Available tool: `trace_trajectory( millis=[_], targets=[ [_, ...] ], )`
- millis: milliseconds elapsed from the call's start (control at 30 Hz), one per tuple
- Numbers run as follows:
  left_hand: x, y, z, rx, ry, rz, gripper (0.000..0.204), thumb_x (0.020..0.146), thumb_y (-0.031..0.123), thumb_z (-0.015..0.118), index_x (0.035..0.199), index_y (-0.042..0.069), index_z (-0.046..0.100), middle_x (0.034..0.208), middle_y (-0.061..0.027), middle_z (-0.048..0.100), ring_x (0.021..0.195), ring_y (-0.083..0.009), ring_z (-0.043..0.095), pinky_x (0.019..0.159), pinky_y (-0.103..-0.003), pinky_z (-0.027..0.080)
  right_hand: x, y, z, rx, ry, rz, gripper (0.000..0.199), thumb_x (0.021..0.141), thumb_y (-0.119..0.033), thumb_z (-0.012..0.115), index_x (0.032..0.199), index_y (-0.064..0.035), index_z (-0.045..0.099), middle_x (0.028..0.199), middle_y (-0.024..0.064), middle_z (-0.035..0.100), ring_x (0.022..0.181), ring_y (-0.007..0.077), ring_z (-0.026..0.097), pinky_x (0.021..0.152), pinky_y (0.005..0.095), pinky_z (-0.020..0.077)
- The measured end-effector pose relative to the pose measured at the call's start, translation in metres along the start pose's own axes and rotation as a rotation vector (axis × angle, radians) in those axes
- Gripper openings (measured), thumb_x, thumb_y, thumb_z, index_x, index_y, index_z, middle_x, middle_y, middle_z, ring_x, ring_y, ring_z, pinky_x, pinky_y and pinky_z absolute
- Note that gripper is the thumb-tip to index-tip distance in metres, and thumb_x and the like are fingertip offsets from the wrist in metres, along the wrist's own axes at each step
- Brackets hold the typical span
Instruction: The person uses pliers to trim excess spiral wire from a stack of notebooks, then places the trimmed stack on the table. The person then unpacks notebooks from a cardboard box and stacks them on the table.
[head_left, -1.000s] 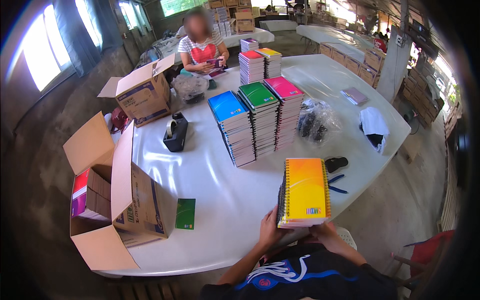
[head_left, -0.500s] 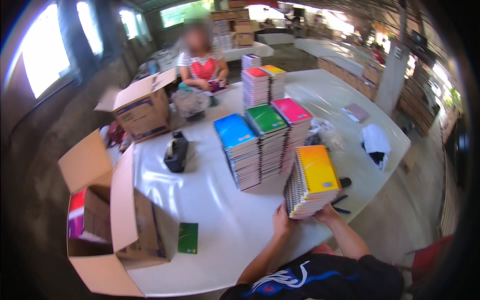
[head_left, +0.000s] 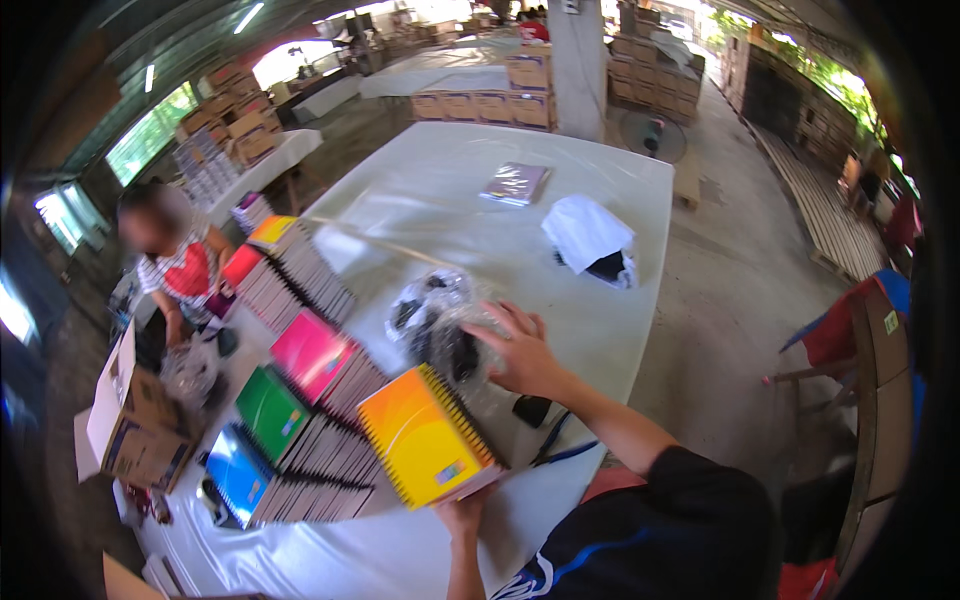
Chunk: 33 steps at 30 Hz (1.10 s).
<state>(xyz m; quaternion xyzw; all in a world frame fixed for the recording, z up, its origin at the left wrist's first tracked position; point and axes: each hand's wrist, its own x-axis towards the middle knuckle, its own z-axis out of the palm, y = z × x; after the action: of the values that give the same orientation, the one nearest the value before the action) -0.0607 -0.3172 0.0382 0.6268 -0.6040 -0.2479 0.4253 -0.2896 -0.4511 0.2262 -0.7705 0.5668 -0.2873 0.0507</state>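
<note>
My left hand (head_left: 462,514) grips the near edge of a stack of orange-yellow spiral notebooks (head_left: 425,436), holding it next to the other stacks on the white table (head_left: 600,320). My right hand (head_left: 522,352) is spread flat, fingers apart, on a clear plastic bag of dark items (head_left: 440,325) just past the orange stack. To the left stand stacks topped pink (head_left: 312,354), green (head_left: 270,412) and blue (head_left: 236,475).
More notebook stacks (head_left: 272,262) run toward a seated person (head_left: 170,260) at the far left. An open cardboard box (head_left: 135,425) sits at the table's left end. A white bag (head_left: 590,235), a wrapped packet (head_left: 515,183), and a black object with blue pens (head_left: 545,430) lie nearby.
The view has swung to the right. The orange stack has come down beside the pink stack. My right hand has left the stack and reached onto the plastic bag.
</note>
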Motion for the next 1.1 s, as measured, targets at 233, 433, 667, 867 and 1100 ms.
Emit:
trace_trajectory(
  millis=[233,433,667,867,1100],
  targets=[
    [-0.005,-0.041,0.034,0.283,-0.107,0.009,0.058,0.054,0.031,0.087,0.102,0.009,0.064,0.095,-0.0078,0.066,0.092,-0.0252,0.061,0.082,-0.039,0.047,0.068,0.078,0.098,-0.012,-0.433,-0.141,0.107,0.047,-0.038,0.086,0.14,-0.0341,0.032,0.154,0.0076,0.003,0.139,0.0394,0.001,0.094,0.0765,0.0173],
    [0.018,-0.022,0.053,0.357,-0.102,-0.034,0.057,0.056,0.031,0.086,0.104,0.01,0.063,0.099,-0.0081,0.065,0.096,-0.0261,0.058,0.083,-0.041,0.045,0.07,0.118,0.133,0.096,-0.244,-0.186,0.082,0.056,-0.051,0.078,0.127,-0.0233,0.047,0.143,0.0132,0.028,0.129,0.0369,0.029,0.091,0.0589,0.0345],
    [0.039,0.002,0.08,0.359,-0.134,-0.027,0.057,0.058,0.032,0.085,0.106,0.01,0.062,0.103,-0.0084,0.063,0.1,-0.0271,0.056,0.084,-0.044,0.044,0.096,0.204,0.149,0.153,-0.065,-0.154,0.071,0.059,-0.047,0.076,0.119,-0.0163,0.053,0.119,0.0184,0.051,0.113,0.0368,0.046,0.093,0.0521,0.0365],
    [0.043,0.015,0.1,0.337,-0.108,-0.072,0.057,0.06,0.032,0.083,0.108,0.011,0.061,0.106,-0.0087,0.062,0.104,-0.0281,0.053,0.084,-0.046,0.042,0.113,0.234,0.114,-0.082,-0.054,-0.155,0.067,0.057,-0.031,0.082,0.116,-0.0164,0.053,0.117,0.0116,0.044,0.11,0.0305,0.045,0.087,0.0433,0.0419],
    [0.042,0.029,0.119,0.326,-0.034,-0.126,0.056,0.063,0.033,0.082,0.11,0.011,0.06,0.11,-0.009,0.06,0.108,-0.0291,0.051,0.085,-0.048,0.041,0.136,0.28,0.102,-0.175,-0.004,-0.173,0.063,0.055,-0.015,0.076,0.114,-0.0133,0.053,0.108,0.0111,0.045,0.105,0.0312,0.047,0.085,0.0424,0.0412]
  ],
)
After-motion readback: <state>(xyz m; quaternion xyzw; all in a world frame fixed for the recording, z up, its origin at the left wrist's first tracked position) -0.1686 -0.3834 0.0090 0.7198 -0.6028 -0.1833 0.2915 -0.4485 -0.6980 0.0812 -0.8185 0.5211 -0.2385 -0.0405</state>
